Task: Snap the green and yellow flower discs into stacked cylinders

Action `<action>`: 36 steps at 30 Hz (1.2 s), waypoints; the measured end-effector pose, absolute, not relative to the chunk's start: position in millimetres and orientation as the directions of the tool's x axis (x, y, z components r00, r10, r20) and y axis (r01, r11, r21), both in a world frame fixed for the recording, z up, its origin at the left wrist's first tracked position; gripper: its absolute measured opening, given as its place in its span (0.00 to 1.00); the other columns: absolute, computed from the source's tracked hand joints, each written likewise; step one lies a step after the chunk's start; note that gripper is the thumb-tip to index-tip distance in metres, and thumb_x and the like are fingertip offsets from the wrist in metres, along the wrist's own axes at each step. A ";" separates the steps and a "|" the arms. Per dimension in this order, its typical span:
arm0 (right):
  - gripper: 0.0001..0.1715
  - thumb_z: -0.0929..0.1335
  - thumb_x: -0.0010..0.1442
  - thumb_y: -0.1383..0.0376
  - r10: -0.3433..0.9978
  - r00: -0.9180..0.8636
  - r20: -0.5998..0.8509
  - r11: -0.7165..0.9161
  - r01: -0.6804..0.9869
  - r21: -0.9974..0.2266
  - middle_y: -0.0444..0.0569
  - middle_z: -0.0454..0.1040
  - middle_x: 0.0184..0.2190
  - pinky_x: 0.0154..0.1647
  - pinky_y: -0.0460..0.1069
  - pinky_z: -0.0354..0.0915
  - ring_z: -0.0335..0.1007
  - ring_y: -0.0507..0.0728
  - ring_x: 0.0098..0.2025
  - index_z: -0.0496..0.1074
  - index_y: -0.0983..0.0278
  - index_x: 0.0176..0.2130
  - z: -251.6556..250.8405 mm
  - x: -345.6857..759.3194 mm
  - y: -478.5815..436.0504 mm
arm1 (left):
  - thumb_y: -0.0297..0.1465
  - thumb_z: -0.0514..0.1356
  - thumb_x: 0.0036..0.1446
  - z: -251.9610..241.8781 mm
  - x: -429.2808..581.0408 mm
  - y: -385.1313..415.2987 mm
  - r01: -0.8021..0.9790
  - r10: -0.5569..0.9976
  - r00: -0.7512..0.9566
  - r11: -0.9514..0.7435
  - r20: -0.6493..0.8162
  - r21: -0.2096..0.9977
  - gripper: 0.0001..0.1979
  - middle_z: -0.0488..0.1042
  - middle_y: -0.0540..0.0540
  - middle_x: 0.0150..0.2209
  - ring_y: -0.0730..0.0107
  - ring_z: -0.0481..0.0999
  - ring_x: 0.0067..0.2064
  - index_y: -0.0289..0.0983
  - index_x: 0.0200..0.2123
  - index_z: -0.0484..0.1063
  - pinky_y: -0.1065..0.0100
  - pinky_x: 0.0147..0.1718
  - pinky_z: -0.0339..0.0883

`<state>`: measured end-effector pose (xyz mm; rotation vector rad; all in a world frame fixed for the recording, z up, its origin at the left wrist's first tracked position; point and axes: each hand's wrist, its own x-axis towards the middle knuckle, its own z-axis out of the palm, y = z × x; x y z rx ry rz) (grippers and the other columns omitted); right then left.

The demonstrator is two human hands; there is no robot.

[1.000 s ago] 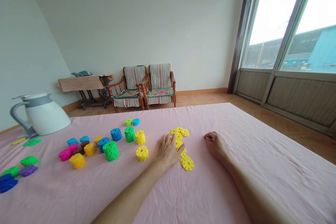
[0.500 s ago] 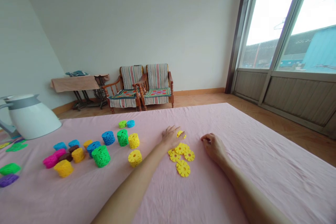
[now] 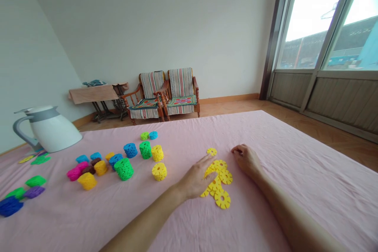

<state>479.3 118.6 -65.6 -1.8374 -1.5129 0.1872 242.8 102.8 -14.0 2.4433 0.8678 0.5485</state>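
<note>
My left hand (image 3: 197, 179) lies over the left side of a loose group of yellow slotted discs (image 3: 222, 199), fingers stretched out and thumb apart. It partly covers several of these discs. One more yellow disc (image 3: 212, 151) rests just beyond its fingertips. To the right of the discs, my right hand (image 3: 245, 160) rests on the pink cloth with its fingers curled in, and I see nothing in it. Two yellow disc stacks, a near one (image 3: 159, 171) and a far one (image 3: 157, 153), stand left of my left hand.
Green (image 3: 124, 169), blue, orange, pink and brown disc stacks stand further left on the pink tablecloth (image 3: 280, 145). A white jug (image 3: 59, 130) is at the far left, near more coloured discs. Two wooden armchairs (image 3: 182, 90) stand beyond the table.
My left hand has come back toward me from the far yellow disc onto the group. The yellow discs now lie more bunched together. The camera view has shifted slightly left.
</note>
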 end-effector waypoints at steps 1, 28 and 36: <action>0.15 0.60 0.52 0.70 0.897 0.294 0.331 -0.034 0.791 -0.611 0.49 0.74 0.34 0.35 0.45 0.59 0.68 0.54 0.34 0.76 0.63 0.30 -65.6 479.5 118.7 | 0.29 0.53 0.57 -11.2 236.5 101.7 0.466 0.682 0.695 -0.667 0.226 0.582 0.23 0.61 0.45 0.59 0.67 0.60 0.59 0.39 0.57 0.61 0.63 0.59 0.52; 0.15 0.60 0.53 0.68 0.900 0.286 0.328 -0.039 0.804 -0.593 0.49 0.75 0.34 0.36 0.46 0.60 0.69 0.54 0.35 0.76 0.63 0.30 -65.8 481.5 120.1 | 0.26 0.61 0.49 -24.0 207.9 114.1 0.737 0.839 0.393 -0.532 0.377 0.417 0.17 0.72 0.43 0.44 0.60 0.68 0.48 0.36 0.45 0.70 0.61 0.48 0.61; 0.15 0.60 0.52 0.69 0.903 0.282 0.325 -0.037 0.804 -0.594 0.49 0.75 0.34 0.36 0.45 0.60 0.69 0.54 0.34 0.76 0.63 0.30 -66.4 482.1 120.0 | 0.34 0.64 0.47 -6.5 213.9 95.0 0.613 0.786 0.536 -0.614 0.309 0.497 0.15 0.73 0.47 0.38 0.62 0.68 0.44 0.40 0.40 0.74 0.64 0.44 0.62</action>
